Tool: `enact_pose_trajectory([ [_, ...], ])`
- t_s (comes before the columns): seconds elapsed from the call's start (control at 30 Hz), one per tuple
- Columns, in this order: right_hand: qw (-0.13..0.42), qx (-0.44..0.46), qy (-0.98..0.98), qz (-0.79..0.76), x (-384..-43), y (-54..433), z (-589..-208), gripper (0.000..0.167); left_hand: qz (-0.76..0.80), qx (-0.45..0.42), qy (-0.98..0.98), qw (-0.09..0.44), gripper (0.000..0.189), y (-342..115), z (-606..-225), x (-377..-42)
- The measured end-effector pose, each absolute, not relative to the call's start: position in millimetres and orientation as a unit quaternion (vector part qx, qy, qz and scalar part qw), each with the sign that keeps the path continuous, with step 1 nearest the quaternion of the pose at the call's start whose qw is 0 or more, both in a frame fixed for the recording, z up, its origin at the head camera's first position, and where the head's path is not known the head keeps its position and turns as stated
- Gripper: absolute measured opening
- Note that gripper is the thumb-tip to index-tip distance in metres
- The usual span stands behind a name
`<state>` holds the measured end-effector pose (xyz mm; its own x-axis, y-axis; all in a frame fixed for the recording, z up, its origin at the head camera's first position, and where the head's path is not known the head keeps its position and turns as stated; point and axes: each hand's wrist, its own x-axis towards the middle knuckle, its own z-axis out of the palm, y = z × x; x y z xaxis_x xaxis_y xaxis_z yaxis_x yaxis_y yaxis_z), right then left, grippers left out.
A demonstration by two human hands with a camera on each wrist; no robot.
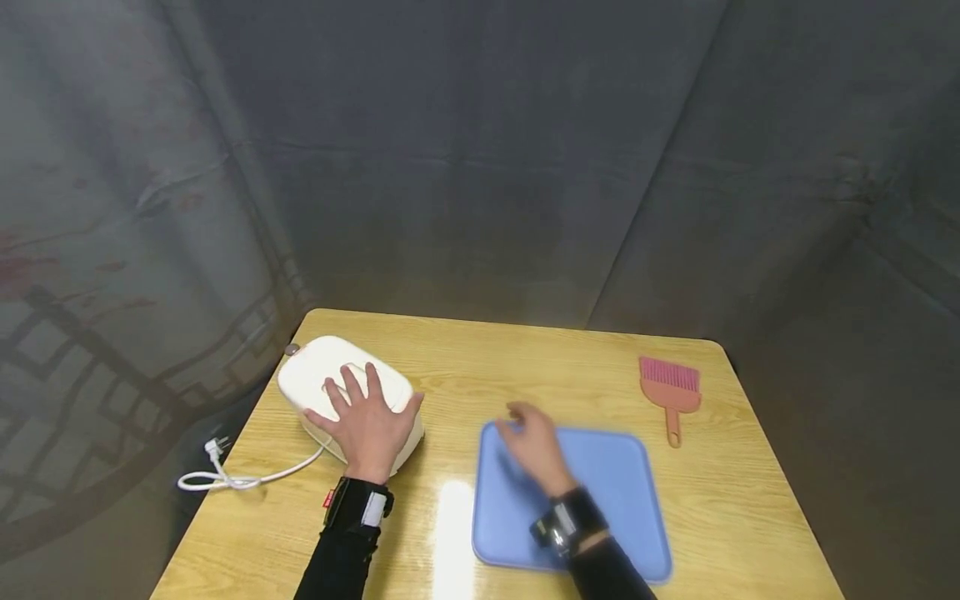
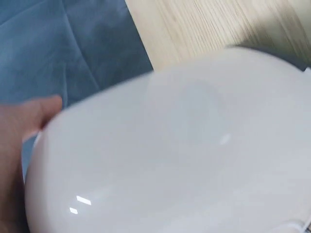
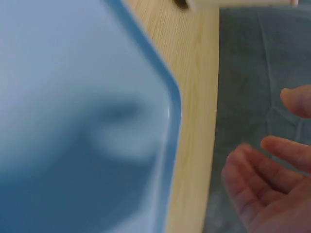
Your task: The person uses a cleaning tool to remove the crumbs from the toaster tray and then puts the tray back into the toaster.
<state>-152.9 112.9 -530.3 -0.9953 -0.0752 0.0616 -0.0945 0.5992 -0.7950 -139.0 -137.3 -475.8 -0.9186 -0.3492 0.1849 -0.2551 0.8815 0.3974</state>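
A white rounded appliance (image 1: 307,367) with a power cord stands at the left of the table; its glossy side fills most of the left wrist view. My left hand (image 1: 367,429) rests on its top with the fingers spread. In the left wrist view, the thumb (image 2: 41,114) lies along the edge of the white shell. Over the blue tray (image 1: 607,492) is my right hand (image 1: 536,446), blurred, its fingers loosely bent. The right wrist view has this hand (image 3: 277,184) holding nothing, thumb apart from the fingers.
A white cord with a plug (image 1: 213,450) trails off the appliance to the table's left edge. At the right lies a pink hand brush (image 1: 671,396), handle toward me. Grey cloth (image 1: 465,208) hangs behind the wooden table (image 1: 735,500).
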Motion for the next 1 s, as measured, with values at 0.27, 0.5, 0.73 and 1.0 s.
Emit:
enact_pose_trajectory([
  [0.27,-0.138,0.015,-0.787,0.601,-163,71,-544,0.039,-0.168,0.21,-0.956,0.118,0.101,-117,-476,-155],
  [0.5,-0.222,-0.025,-0.718,0.659,-163,42,-557,0.03,-0.18,0.23,-0.948,0.127,0.099,-104,-479,-162],
  [0.73,-0.28,-0.078,-0.643,0.709,-158,19,-562,0.031,-0.164,0.236,-0.949,0.126,0.098,-98,-480,-163],
  [1.0,-0.299,-0.102,-0.571,0.758,-153,7,-566,0.03,-0.144,0.24,-0.953,0.119,0.098,-91,-482,-161],
])
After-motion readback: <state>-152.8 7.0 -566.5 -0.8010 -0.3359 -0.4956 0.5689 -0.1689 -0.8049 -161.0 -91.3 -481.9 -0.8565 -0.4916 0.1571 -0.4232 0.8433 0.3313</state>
